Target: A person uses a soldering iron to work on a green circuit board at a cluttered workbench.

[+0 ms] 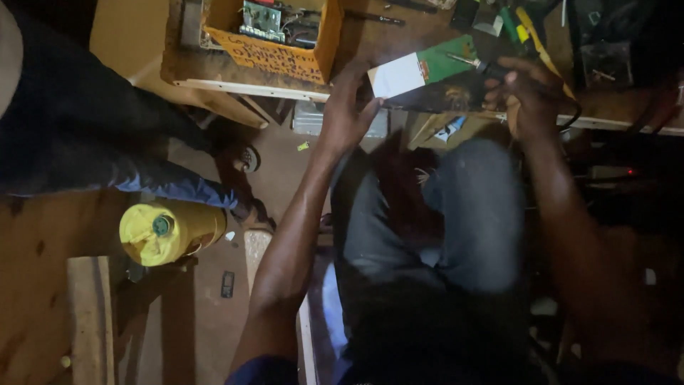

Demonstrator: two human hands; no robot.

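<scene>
My left hand [347, 107] grips the near left end of a long circuit board [422, 70], white at one end and green at the other, held at the edge of a wooden workbench [214, 71]. In my right hand [526, 96] is a soldering iron [476, 65]; its metal tip touches the green part of the board, and its dark cord loops down past my wrist. My knees in grey trousers [470, 207] fill the view below the bench.
An orange box [285, 51] holding circuit boards and wires sits on the bench at the left. Green and yellow tools [520, 28] lie at the back right. A yellow jerrycan [167, 229] stands on the floor beside another person's leg [107, 135]. A small dark object [227, 284] lies on the floor.
</scene>
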